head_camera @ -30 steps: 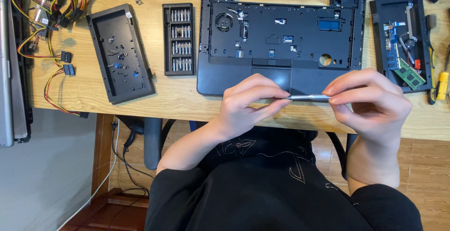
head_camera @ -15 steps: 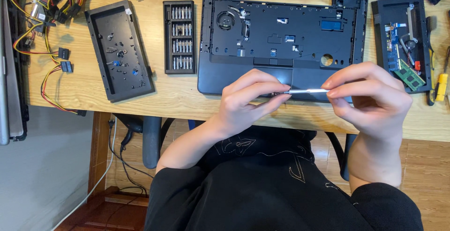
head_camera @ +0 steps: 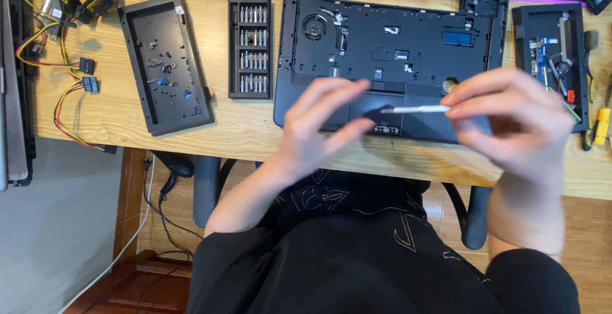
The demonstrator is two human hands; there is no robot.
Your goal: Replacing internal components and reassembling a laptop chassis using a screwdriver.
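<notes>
Holding a slim silver screwdriver [head_camera: 417, 109] level over the front edge of the opened laptop base [head_camera: 389, 52], the right hand [head_camera: 510, 123] pinches its handle end while the left hand [head_camera: 322, 126] sits loose and half-open at the tip, fingers just off it. Small blue label patch sits on the base's board, toward its right side. Light wooden counter [head_camera: 248, 129], bare floor below. Left of the laptop base there's a black bit case [head_camera: 249, 47] full of rowed bits, then a black tray [head_camera: 166, 62] with loose screws. Right of it, another black tray [head_camera: 548, 52] with small parts.
</notes>
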